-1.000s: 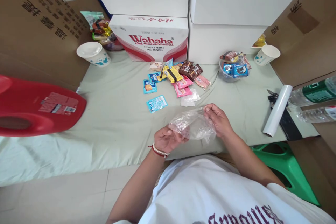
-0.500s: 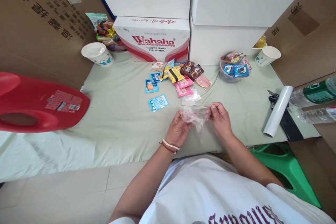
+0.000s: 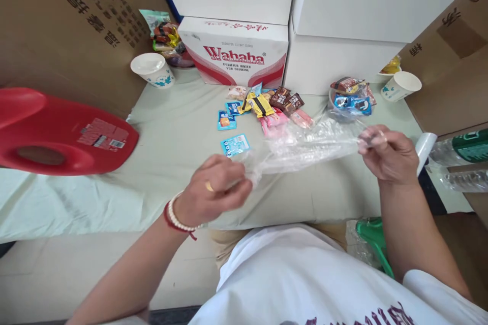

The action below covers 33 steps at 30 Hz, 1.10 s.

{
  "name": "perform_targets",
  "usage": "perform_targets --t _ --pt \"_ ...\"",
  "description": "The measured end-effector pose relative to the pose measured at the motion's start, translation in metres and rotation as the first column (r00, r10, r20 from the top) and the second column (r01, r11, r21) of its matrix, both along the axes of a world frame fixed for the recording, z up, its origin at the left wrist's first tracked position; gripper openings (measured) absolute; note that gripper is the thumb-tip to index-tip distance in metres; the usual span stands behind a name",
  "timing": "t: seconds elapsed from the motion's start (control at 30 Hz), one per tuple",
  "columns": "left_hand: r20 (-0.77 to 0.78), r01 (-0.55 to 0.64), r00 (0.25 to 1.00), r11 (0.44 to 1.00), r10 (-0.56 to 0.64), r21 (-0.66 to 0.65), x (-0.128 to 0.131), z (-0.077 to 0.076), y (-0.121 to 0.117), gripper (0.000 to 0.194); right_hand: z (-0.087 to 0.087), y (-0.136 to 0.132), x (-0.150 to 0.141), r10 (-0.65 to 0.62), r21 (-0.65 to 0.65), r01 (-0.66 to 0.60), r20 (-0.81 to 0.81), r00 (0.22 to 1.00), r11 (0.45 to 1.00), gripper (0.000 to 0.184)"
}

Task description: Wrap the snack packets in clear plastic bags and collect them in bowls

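A clear plastic bag (image 3: 305, 150) is stretched sideways above the table. My left hand (image 3: 218, 185), with a beaded bracelet and a ring, is closed on its left end. At the other end my right hand (image 3: 389, 150) pinches the bag; its fingertips are slightly blurred. Behind the bag lies a pile of wrapped snacks: a yellow packet (image 3: 261, 105), dark brown cocoa packets (image 3: 285, 100), pink packets (image 3: 273, 121) partly veiled by the film, and small blue packets (image 3: 227, 119). One light blue packet (image 3: 235, 145) lies apart, just beyond my left hand.
At the back stand a Wahaha carton (image 3: 236, 56) and white boxes (image 3: 343, 61). A snack bowl (image 3: 348, 109) and paper cup (image 3: 401, 86) are at right. Left are another paper cup (image 3: 153, 70) and a red jug (image 3: 68, 134). Plastic bottles (image 3: 468, 147) lie at the right edge.
My hands have moved far apart, pulling the crumpled bag out wide. The left went left and the right went right and slightly up. The view has shifted a little.
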State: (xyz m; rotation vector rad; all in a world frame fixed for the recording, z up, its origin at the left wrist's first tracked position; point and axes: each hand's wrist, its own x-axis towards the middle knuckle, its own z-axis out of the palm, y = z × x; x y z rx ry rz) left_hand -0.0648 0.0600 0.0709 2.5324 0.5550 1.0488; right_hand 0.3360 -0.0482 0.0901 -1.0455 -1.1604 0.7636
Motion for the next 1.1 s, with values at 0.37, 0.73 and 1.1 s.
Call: perform_targets --t 0.37,0.73,1.1 --pt "-0.339 0.145 0.907 0.940 -0.251 -0.308 -0.008 -0.069 -0.031 0.022 -0.043 -0.027 -0.013 0.310 -0.489 0.019 0.583 0.751 0.872 0.031" --pt "-0.473 0.232 0.822 0.945 -0.318 -0.232 0.010 -0.071 -0.049 0.019 -0.083 0.044 -0.081 0.248 -0.574 0.298 0.685 0.686 0.763 0.023" --pt "-0.526 -0.207 0.850 0.930 0.018 -0.303 0.032 -0.072 -0.037 0.028 -0.049 -0.023 -0.091 0.431 -0.356 -0.245 0.788 0.440 0.902 0.026"
